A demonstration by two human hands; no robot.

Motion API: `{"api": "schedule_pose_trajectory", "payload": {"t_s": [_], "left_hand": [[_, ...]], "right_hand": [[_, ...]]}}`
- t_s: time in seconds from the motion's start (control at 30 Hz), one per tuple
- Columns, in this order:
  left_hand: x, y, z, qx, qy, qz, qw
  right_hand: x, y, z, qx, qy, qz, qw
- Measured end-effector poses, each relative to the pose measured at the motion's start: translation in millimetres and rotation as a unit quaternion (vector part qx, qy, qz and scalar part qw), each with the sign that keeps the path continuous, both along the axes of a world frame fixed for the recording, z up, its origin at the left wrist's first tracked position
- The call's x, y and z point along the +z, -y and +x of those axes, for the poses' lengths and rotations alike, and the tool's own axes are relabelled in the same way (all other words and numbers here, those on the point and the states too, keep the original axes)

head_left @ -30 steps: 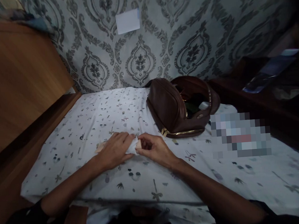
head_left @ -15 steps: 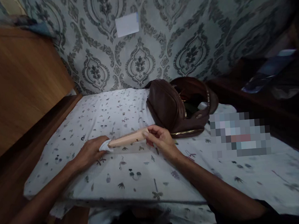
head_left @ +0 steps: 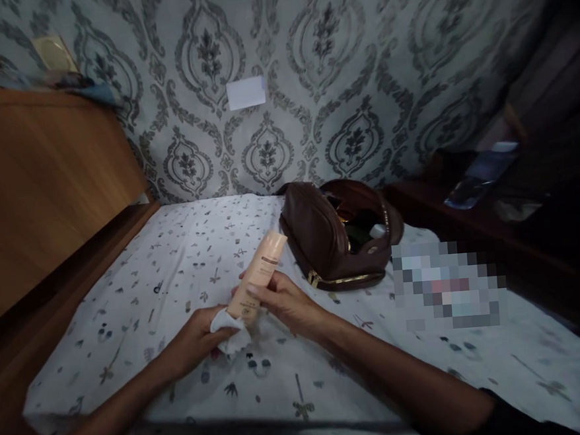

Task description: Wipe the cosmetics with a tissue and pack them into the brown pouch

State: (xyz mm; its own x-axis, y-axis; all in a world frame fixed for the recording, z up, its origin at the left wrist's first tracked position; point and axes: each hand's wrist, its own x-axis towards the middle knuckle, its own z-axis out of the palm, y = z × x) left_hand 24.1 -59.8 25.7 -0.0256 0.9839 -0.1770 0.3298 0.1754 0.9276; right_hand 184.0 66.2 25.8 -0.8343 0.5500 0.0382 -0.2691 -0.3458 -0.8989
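A peach-coloured squeeze tube (head_left: 263, 266) with small print tilts up to the right over the patterned sheet. My right hand (head_left: 296, 304) is closed around its middle, thumb on the printed face. At the tube's lower end, my left hand (head_left: 201, 333) pinches a crumpled white wipe (head_left: 235, 338), which touches that end. The fingers behind the tube and wipe are partly hidden. Just beyond my right hand stands a brown leather bag (head_left: 314, 236), its main opening unzipped and a few unclear items inside.
The white patterned sheet (head_left: 183, 251) covers the bed up to the wallpapered wall (head_left: 282, 99). A wooden cabinet (head_left: 49, 188) borders the left. To the right lie a blurred-out item (head_left: 448, 286) and a clear plastic packet (head_left: 480, 174) on a dark ledge.
The tube has swung from nearly level to steeply tilted, its printed face now showing. My right hand has moved from its far end to its middle. The view has shifted up.
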Motion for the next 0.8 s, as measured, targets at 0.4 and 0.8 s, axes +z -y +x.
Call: {"api": "schedule_pose_trajectory", "payload": {"t_s": [0.4, 0.8], "left_hand": [[45.4, -22, -17, 0.132, -0.185, 0.210, 0.951], [55.8, -62, -16, 0.088, -0.047, 0.052, 0.994]], "right_hand": [[-3.3, -1, 12, 0.104, 0.083, 0.120, 0.984], [-8.8, -4, 21, 0.149, 0.138, 0.261, 0.944]]}}
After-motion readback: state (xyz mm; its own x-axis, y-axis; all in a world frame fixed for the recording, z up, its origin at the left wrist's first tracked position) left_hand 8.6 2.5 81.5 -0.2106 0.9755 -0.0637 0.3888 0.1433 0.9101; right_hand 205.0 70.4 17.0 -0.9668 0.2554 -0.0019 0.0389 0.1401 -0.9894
